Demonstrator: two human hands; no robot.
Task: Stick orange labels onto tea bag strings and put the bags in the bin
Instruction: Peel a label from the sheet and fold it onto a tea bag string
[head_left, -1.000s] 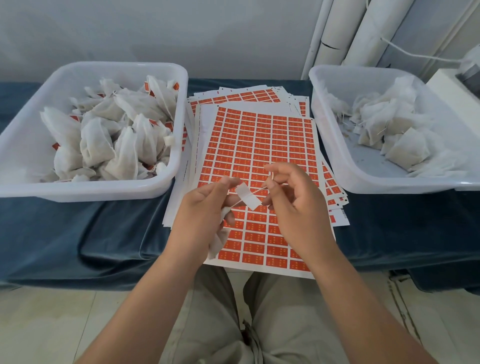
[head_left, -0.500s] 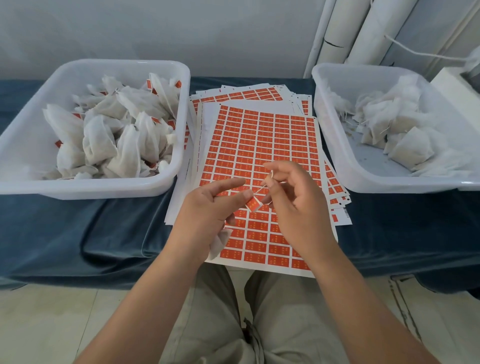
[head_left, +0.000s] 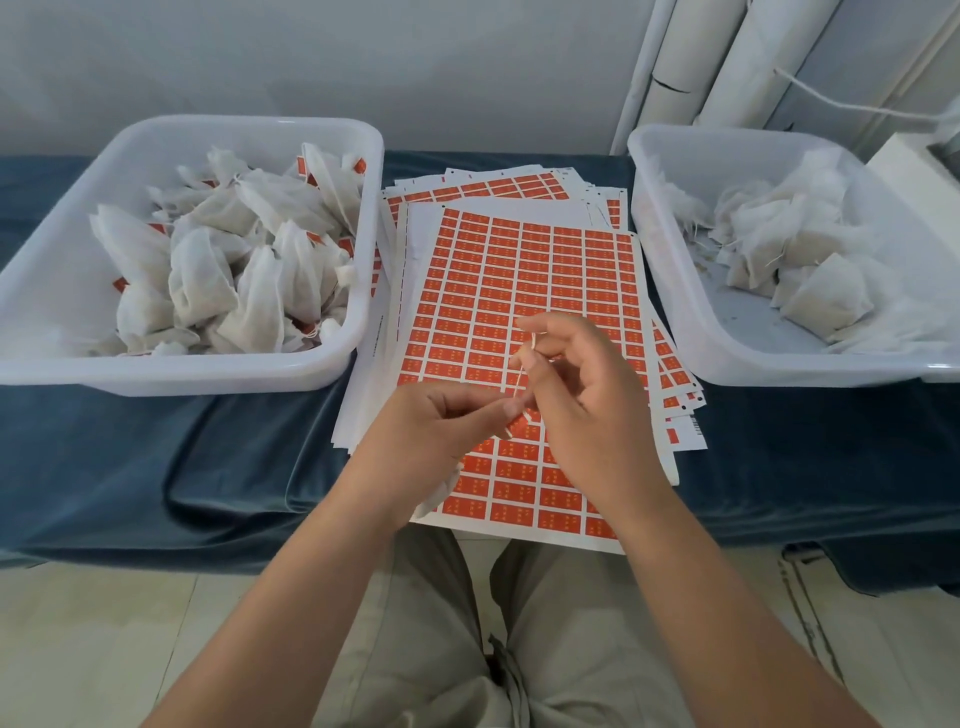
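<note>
Head view: over the sheet (head_left: 519, 270), left hand (head_left: 431, 436) pinches the label (head_left: 521, 429) and right hand (head_left: 592, 405) pinches the string (head_left: 521, 371); if the string slips, the label may close crooked.

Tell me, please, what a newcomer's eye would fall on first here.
The stack of white sheets covered in small orange rectangular labels dominates the centre of the blue-draped table. Over its near end, the left hand and right hand pinch a thin white string. A white plastic bin heaped with white mesh tea bags sits to the left, a second white bin to the right.
</note>
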